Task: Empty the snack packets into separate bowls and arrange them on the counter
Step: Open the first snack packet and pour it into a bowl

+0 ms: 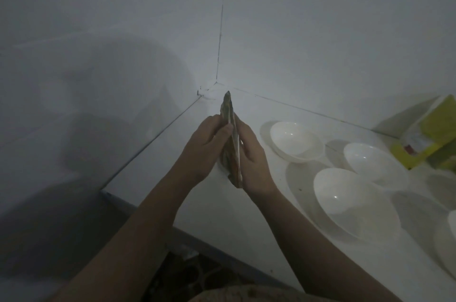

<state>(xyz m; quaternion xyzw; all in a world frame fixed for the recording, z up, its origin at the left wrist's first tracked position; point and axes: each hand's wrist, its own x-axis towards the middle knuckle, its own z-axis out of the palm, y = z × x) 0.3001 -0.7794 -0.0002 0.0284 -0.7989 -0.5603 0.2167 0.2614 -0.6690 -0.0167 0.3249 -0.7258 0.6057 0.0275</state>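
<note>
Foil-like thin snack packet (230, 139), probably light and crinkly: left hand (207, 148) and right hand (249, 153) both pinch its edges; tear near top seam.

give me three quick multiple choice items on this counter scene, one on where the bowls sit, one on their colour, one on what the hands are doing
1. Where are the bowls relative to the hands?
A. to the person's left
B. to the person's right
C. stacked under the packet

2. What colour are the bowls?
A. white
B. blue
C. black

3. What holds the snack packet?
A. nothing, it lies on the counter
B. the right hand alone
C. both hands

Answers:
1 B: the nearest bowl and the others stand on the counter right of the hands.
2 A: each bowl looks plain white.
3 C: the left hand and right hand pinch the snack packet from either side, above the counter.
</note>
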